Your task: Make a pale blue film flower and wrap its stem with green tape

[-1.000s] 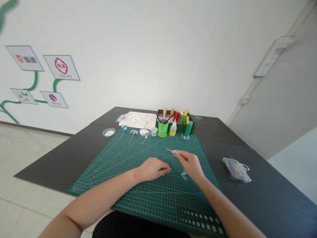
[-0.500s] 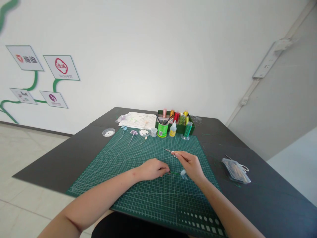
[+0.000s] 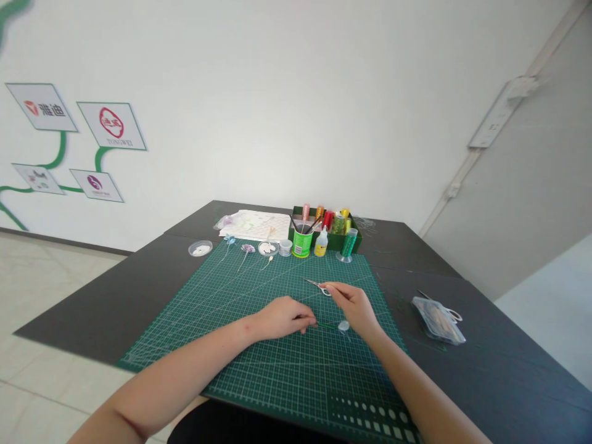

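Observation:
My left hand [image 3: 289, 317] is closed in a pinch on the green stem of a small pale blue flower [image 3: 343, 325]. The stem runs to the right from my fingertips, and the flower head sits just below my right wrist. In my right hand [image 3: 350, 302] is a pair of small scissors [image 3: 313, 283] with white handles. Their thin blades point left and away from me, above the mat and apart from the flower. Whether the blades are parted is too small to tell. Both hands are over the green cutting mat [image 3: 259, 370].
Along the mat's far edge stand a green can of brushes [image 3: 302, 243], a glue bottle [image 3: 320, 243], a spool of green thread [image 3: 349, 242] and a box of thread spools [image 3: 356, 222]. Finished flowers [image 3: 248, 249] and dishes [image 3: 200, 248] lie left. A plastic case [image 3: 438, 319] rests right, beside other scissors [image 3: 453, 314].
The view has shifted slightly. The blue flower head has turned a little at the end of its stem. Both hands keep nearly the same place and hold.

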Demonstrator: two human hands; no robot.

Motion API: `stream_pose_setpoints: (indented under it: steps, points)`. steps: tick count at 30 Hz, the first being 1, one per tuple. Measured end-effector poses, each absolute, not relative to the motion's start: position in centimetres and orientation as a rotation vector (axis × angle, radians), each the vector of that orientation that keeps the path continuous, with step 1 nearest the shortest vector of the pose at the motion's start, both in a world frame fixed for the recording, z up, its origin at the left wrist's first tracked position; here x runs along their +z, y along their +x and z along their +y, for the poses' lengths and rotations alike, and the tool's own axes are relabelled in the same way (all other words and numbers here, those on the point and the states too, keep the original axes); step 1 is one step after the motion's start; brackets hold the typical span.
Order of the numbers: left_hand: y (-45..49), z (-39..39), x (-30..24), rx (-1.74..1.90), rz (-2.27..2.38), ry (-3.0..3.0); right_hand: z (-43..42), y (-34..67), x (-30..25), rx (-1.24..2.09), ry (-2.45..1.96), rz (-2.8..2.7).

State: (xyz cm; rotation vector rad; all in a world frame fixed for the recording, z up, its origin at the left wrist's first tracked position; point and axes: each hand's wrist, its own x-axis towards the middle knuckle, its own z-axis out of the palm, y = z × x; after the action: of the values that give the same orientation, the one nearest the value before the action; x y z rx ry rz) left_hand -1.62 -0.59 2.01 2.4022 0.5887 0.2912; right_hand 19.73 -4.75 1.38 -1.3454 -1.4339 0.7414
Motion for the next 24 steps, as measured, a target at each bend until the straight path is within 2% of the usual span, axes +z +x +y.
stream_pose_setpoints:
  steps: [8, 24]
  points:
    - [-1.6, -0.7, 2.1, 0.357, 0.576, 2.440, -4.3, 20.6, 0.9, 0.991, -1.410, -1.297]
    - [-1.7, -0.5, 2.1, 0.408, 0.584, 2.413, -4.0, 20.9, 1.0, 0.952, -1.368, -1.336]
